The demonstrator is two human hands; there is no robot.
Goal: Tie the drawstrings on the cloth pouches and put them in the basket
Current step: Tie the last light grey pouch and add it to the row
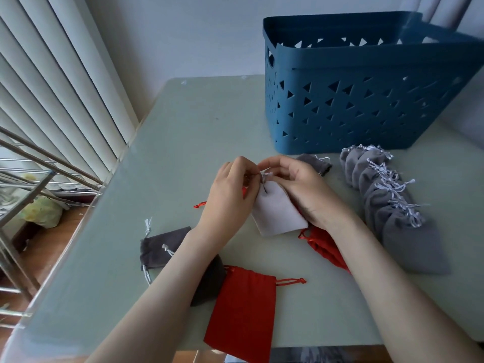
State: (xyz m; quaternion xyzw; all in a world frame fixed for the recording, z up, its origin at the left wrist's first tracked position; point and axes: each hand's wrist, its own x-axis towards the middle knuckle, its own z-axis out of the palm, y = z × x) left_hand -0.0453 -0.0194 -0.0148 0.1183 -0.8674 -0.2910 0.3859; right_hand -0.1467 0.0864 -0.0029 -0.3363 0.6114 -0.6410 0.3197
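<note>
A light grey pouch (277, 213) is held above the middle of the table. My left hand (230, 195) and my right hand (303, 189) both pinch its white drawstrings (265, 175) at the gathered top. A blue plastic basket (366, 100) with triangle cut-outs stands at the back right. A red pouch (243, 310) lies flat near the front edge. A dark grey pouch (162, 247) lies to its left, partly under my left forearm. Another red pouch (324, 247) shows under my right wrist.
A row of several grey pouches (392, 205) with white strings lies at the right. One small grey pouch (317, 162) sits in front of the basket. The table's left edge (86, 221) drops to a metal rack and the floor. White blinds hang at the left.
</note>
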